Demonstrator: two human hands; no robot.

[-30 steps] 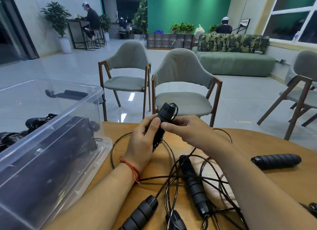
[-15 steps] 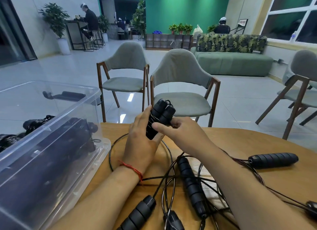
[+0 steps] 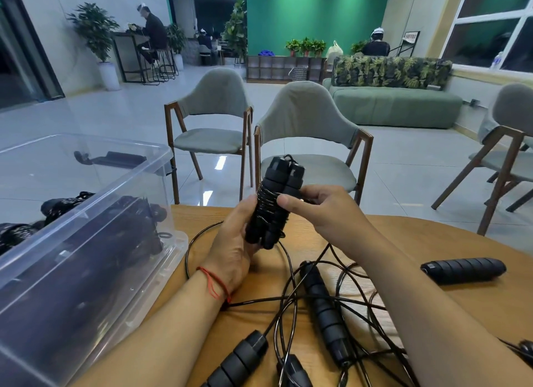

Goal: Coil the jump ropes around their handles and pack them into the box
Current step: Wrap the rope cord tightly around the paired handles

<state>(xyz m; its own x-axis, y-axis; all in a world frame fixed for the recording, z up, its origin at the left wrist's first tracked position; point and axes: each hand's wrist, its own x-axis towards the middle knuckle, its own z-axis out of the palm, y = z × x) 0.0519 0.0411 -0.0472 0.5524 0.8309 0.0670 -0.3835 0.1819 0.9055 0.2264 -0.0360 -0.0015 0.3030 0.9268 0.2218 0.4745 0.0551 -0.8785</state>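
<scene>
Two black handles (image 3: pixel 284 176), cord (image 3: pixel 266 203) wound mid-length, near upright, tops toward 1 o'clock. Left hand (image 3: pixel 230 248) grips them; right hand (image 3: pixel 323 210) pinches them.

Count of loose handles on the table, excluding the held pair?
5 besides the held pair: far-right handle, centre handle, bottom-left handle, bottom-centre handle, and a right-edge handle, cut off. The arms may hide more.

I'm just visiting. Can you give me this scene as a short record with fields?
Left-hand grip: holds the lower end of the handle pair
Right-hand grip: pinches the handle pair near its middle
Handle pair: two black handles side by side, upright, cord wound round them
Box: clear plastic, left on the table, dark bundles inside
Table: loose handles, tangled cord
</scene>
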